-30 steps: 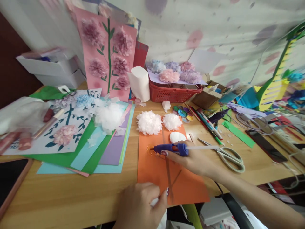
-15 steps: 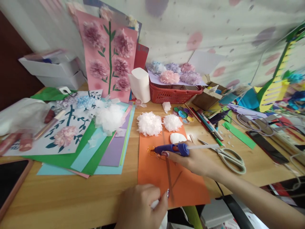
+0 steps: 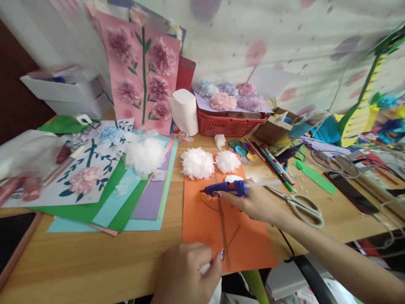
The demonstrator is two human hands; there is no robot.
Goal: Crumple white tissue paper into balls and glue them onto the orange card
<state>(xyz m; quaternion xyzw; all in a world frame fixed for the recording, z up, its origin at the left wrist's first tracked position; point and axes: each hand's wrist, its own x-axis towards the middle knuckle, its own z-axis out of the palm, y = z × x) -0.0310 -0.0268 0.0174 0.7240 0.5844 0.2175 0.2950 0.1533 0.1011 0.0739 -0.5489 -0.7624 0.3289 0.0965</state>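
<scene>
My right hand (image 3: pixel 249 204) is wrapped round a blue hot glue gun (image 3: pixel 226 188) with a clear glue stick (image 3: pixel 265 184) poking out of its back. Its nozzle is just over a glossy swirl of glue (image 3: pixel 200 198) on an orange sheet of paper (image 3: pixel 202 228). Brown stem lines run across the sheet. At the sheet's near edge, my left hand (image 3: pixel 191 270) is closed around something soft and white (image 3: pixel 205 269), mostly hidden by the fingers. Two fluffy white paper flowers (image 3: pixel 198 163) sit by the sheet's far end, one on each side of the stem.
Scissors (image 3: pixel 305 207) and several pens (image 3: pixel 278 166) lie to the right. Coloured paper sheets (image 3: pixel 152 202) with white tissue (image 3: pixel 144 156) on top spread to the left. A red basket (image 3: pixel 230 122) and a pink flower picture (image 3: pixel 126 67) stand behind. A phone (image 3: pixel 351 192) lies far right.
The glue gun's nozzle has lifted slightly and drawn a little away from the glue swirl, which shows more fully now. My left hand has hardly moved. The whole view has shifted slightly.
</scene>
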